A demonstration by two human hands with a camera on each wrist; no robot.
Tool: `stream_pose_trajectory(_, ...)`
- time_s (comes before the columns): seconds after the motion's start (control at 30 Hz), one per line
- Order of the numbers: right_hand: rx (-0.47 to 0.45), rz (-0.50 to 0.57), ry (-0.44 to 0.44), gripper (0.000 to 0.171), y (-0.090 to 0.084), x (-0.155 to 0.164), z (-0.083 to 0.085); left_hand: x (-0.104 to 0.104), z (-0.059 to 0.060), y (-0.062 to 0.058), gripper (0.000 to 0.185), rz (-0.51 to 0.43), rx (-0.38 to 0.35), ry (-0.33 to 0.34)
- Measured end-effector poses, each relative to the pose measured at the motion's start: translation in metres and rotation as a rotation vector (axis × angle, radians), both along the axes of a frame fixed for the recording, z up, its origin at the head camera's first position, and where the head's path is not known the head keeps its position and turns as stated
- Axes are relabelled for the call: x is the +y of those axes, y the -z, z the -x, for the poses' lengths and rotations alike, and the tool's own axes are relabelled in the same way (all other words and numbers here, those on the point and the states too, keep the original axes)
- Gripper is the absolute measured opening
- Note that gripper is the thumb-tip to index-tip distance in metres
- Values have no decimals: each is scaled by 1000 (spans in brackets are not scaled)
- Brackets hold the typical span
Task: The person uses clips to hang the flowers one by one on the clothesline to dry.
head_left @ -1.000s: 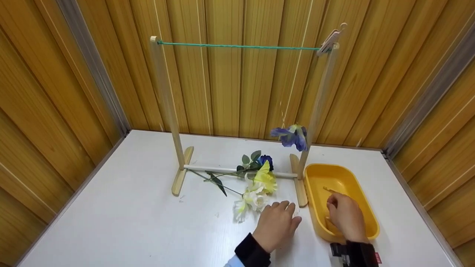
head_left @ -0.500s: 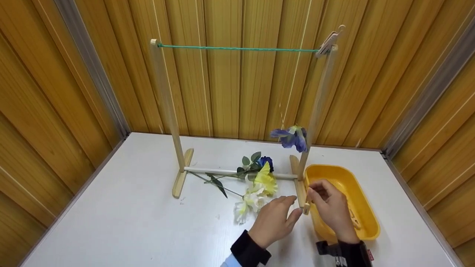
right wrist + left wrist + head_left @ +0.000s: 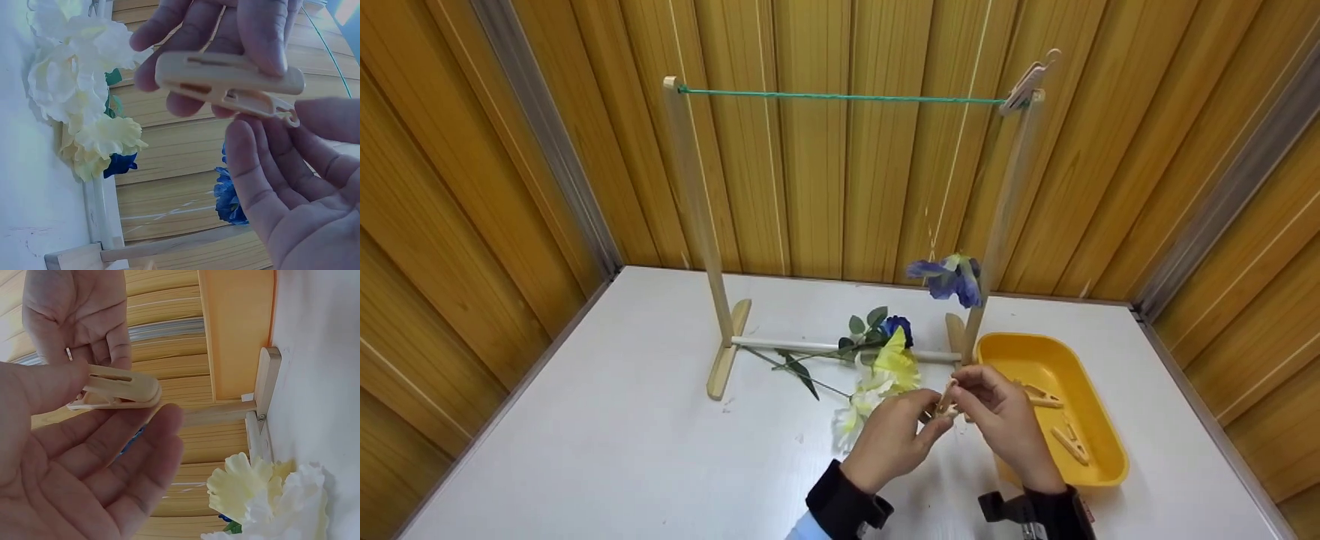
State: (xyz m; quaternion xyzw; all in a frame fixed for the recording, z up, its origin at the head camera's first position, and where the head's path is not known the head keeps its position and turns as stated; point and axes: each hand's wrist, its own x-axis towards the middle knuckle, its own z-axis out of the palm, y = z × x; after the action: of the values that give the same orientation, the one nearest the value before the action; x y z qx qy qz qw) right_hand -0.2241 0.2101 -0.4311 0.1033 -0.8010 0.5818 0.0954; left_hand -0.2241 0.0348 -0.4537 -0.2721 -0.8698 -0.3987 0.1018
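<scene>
Both hands meet at a pale beige plastic clothespin in front of the rack's right foot. My left hand grips its body between thumb and fingers, the thumb lying on top of it in the left wrist view. At the clothespin's other end, the thumb and fingers of my right hand pinch by its small hook, seen in the right wrist view. White flowers and a yellow flower lie just beyond the left hand. A yellow basin beside the right hand holds several more clothespins.
A wooden rack with a green cord stands behind the hands. Another clothespin clips the cord's right end, and a purple-blue flower hangs head down near the right post. A dark blue flower lies by the lower bar.
My right hand has come out of the yellow basin with a clothespin and moved left to the left hand. My left hand, earlier holding nothing over the table, now grips the clothespin too.
</scene>
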Motion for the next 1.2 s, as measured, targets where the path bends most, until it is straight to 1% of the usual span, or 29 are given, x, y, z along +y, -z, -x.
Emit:
stream_pose_trajectory(0.1, -32, -4, -36, 27, 0, 0, 0, -2, 0, -1, 16, 2, -9, -22)
stream_pose_trajectory(0.17, -38, -9, -75, 33, 1, 1, 0, -2, -1, -2, 15, 3, -11, -30)
stream_pose_trajectory(0.27, -34, -18, -135, 39, 2, 4, -1, -2, -2, -3, 16, 6, 4, -27)
stream_pose_trajectory(0.33, -30, -26, -152, 42, 1, 5, -1, -2, -2, -4, 17, 2, 17, -13)
stream_pose_trajectory(0.53, -12, -38, -125, 42, 0, 7, -2, -3, -1, -3, 12, -51, 24, 45)
stream_pose_trajectory(0.67, 7, -41, -136, 44, 0, 7, -2, -5, -1, -2, 16, -62, 13, 73)
stream_pose_trajectory(0.9, 10, -45, -211, 53, 0, 8, -1, -4, -1, -3, 17, -53, -4, 71)
stream_pose_trajectory(1.03, 24, -43, -217, 53, 0, 9, -1, -3, -2, -3, 12, -48, 12, 82)
stream_pose_trajectory(1.2, 38, -35, -223, 52, 2, 8, -1, -1, -3, -2, 11, -5, 30, 82)
